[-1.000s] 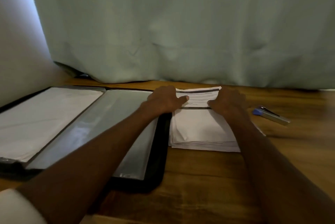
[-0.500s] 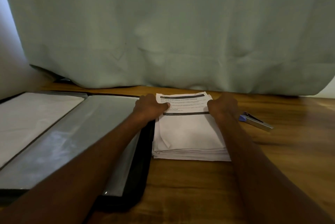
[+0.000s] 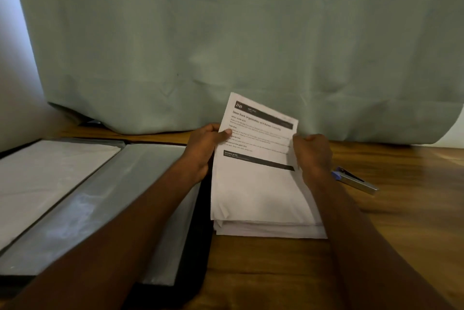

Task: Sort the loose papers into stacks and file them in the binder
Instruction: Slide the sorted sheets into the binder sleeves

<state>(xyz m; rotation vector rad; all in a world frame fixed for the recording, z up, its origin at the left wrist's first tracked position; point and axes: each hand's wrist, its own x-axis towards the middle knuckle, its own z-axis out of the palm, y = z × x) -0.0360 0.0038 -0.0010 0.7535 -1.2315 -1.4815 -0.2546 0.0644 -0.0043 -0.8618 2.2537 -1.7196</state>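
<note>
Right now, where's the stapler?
In the head view the stapler lies on the wooden table to the right, just beyond the right hand and beside the paper stack.

To your left the open binder blocks the table right up to the paper stack. On your right a stapler lies near the stack; bare wooden table beyond it and in front gives passage. The curtain closes off the back.
</note>
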